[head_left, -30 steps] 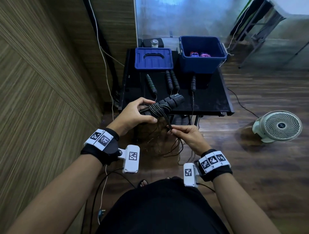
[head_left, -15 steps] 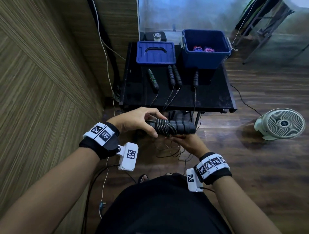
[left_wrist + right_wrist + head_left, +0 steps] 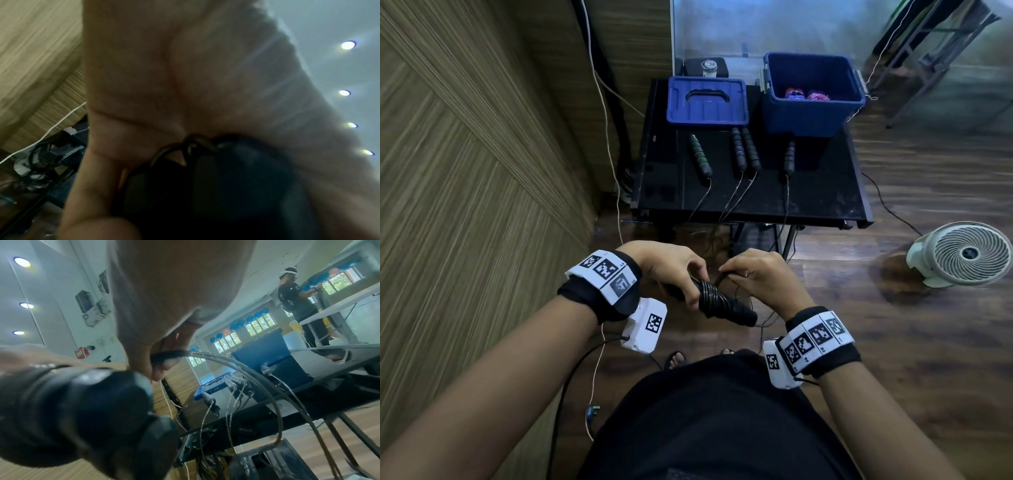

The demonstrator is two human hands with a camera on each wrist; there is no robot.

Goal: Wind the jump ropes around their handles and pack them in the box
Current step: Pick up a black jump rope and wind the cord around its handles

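Observation:
My left hand (image 3: 674,270) grips a pair of black jump-rope handles (image 3: 726,305) held together, with several turns of dark rope coiled round their middle. The handles fill the lower part of the left wrist view (image 3: 216,186) and the right wrist view (image 3: 82,410). My right hand (image 3: 756,277) pinches the loose rope (image 3: 170,353) just right of the coil; the rest of the rope hangs toward the floor. Several more handles (image 3: 744,149) lie on the black table (image 3: 825,192), their ropes trailing over its front edge. The open blue box (image 3: 813,92) stands at the table's back right with wound ropes inside.
The blue lid (image 3: 707,101) lies at the table's back left. A white fan (image 3: 962,253) stands on the wooden floor to the right. A wood-panelled wall (image 3: 482,171) runs close on the left, with cables down it. Another person (image 3: 298,301) stands far off.
Both hands and the handles have dropped lower and nearer to my body. The handles now point down to the right. My right hand has come up from under them to pinch the rope beside the coil.

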